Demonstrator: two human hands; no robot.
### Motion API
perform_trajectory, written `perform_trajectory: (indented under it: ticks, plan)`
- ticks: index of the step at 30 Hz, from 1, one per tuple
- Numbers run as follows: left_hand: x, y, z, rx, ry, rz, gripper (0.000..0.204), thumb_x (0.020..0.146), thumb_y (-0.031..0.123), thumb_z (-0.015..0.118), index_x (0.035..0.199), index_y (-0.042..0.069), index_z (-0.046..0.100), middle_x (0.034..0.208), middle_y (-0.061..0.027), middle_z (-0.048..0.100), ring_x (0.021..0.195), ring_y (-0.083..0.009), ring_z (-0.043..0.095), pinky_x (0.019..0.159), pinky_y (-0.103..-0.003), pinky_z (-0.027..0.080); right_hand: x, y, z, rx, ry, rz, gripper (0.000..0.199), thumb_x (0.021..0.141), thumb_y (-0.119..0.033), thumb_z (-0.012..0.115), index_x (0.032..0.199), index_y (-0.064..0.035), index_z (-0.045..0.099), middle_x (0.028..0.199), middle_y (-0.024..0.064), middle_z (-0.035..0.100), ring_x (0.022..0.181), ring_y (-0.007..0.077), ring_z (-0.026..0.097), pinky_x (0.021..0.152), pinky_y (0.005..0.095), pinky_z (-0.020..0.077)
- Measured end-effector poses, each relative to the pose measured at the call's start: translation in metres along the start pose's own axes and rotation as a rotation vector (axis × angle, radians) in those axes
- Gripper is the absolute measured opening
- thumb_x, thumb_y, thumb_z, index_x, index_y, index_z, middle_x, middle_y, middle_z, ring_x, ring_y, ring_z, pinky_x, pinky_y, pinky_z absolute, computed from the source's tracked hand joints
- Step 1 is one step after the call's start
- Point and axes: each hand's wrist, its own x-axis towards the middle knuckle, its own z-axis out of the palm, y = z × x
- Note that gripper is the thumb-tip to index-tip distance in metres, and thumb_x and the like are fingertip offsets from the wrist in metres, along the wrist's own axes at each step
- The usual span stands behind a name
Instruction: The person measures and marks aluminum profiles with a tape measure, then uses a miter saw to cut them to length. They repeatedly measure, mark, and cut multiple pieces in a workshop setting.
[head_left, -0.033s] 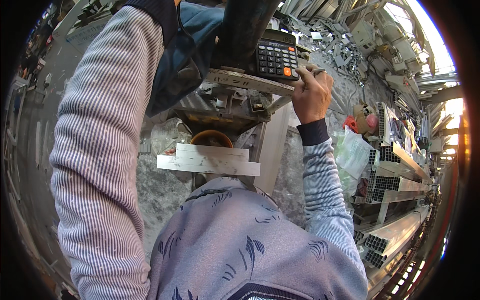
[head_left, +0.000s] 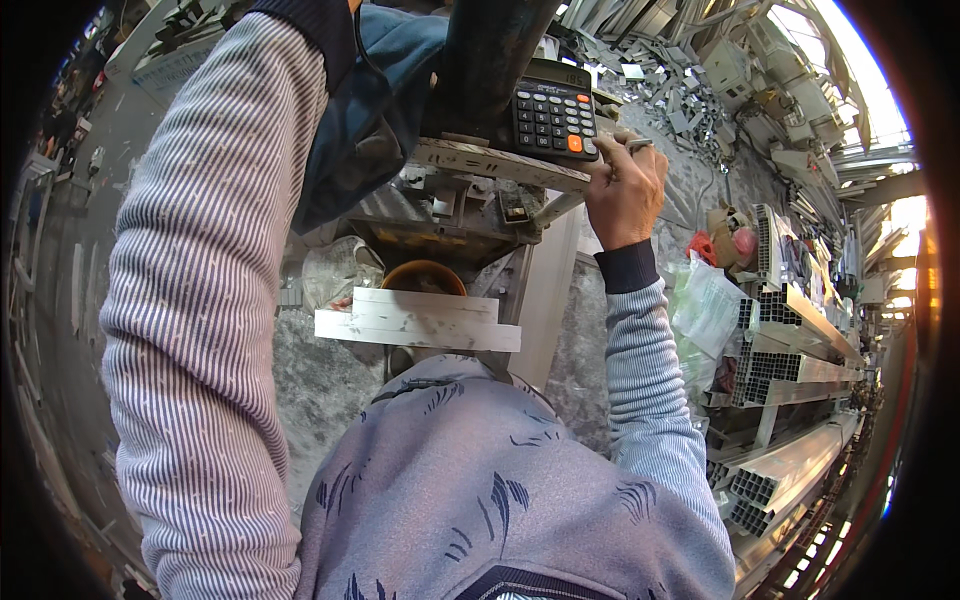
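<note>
A slim pen-like tool [head_left: 637, 145] sits in the right hand [head_left: 625, 190], whose grip is clamped around it, fingers curled, the tip poking out at about one o'clock from the knuckles. The hand rests at the right end of a worn wooden board [head_left: 500, 163], high in the view at roughly one o'clock. Just beside the hand, at its ten o'clock, a dark calculator [head_left: 553, 115] with one orange key lies on that board. Judging by the pose, the person is in the middle of marking or noting something beside the calculator; no finished mark is visible, so how much remains cannot be told.

The left hand is out of sight: only its striped sleeve [head_left: 215, 300] rises along the left side toward eleven o'clock, where the cuff disappears behind blue cloth [head_left: 370, 110], so its grip cannot be judged.

Below the board, near the centre, a short pale aluminium profile [head_left: 415, 320] lies crosswise in front of a round orange-rimmed part [head_left: 423, 275] of the machine.

At three o'clock, a clear plastic bag [head_left: 705, 305] hangs beside a red and pink bundle [head_left: 728, 243]. Stacked aluminium profiles [head_left: 790, 380] run toward four o'clock, their hollow ends showing. Metal offcuts [head_left: 650, 70] litter the ground at twelve to one o'clock. No readable label or sign can be made out.
</note>
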Motion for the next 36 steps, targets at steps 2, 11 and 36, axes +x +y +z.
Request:
perform_trajectory:
  ticks: [2, 11, 36]
  plan:
    - [0.000, 0.002, 0.000, -0.005, 0.006, -0.031, 0.049, 0.102, 0.036, 0.041, 0.116, 0.002, 0.073, 0.124, -0.0274, 0.069, 0.124, -0.0428, 0.062, 0.107, -0.045, 0.047, -0.004, 0.000, -0.004, 0.005, 0.014, 0.023, 0.035, 0.079, -0.002, 0.062, 0.107, -0.0167, 0.077, 0.109, 0.0103, 0.067, 0.103, 0.0341, 0.058, 0.086, 0.0439, 0.0526]
    - [-0.001, -0.001, 0.003, 0.377, 0.014, 0.265, 0.031, 0.098, 0.018, 0.052, 0.115, 0.005, 0.074, 0.113, -0.0242, 0.074, 0.110, -0.0401, 0.071, 0.094, -0.048, 0.057, -0.085, -0.016, -0.028, 0.324, -0.017, 0.300, 0.062, 0.084, -0.004, 0.060, 0.145, -0.0050, 0.052, 0.097, 0.0139, 0.069, 0.085, 0.0308, 0.066, 0.079, 0.0410, 0.0540]
    - [-0.008, -0.024, -0.013, 0.237, 0.041, 0.361, 0.031, 0.098, 0.019, 0.054, 0.117, 0.007, 0.074, 0.110, -0.0232, 0.074, 0.105, -0.0389, 0.072, 0.091, -0.046, 0.058, -0.333, -0.049, -0.033, 0.792, -0.707, 1.063, 0.038, 0.092, -0.005, 0.060, 0.128, -0.0029, 0.068, 0.089, 0.0117, 0.075, 0.083, 0.0147, 0.070, 0.078, 0.0300, 0.0552]
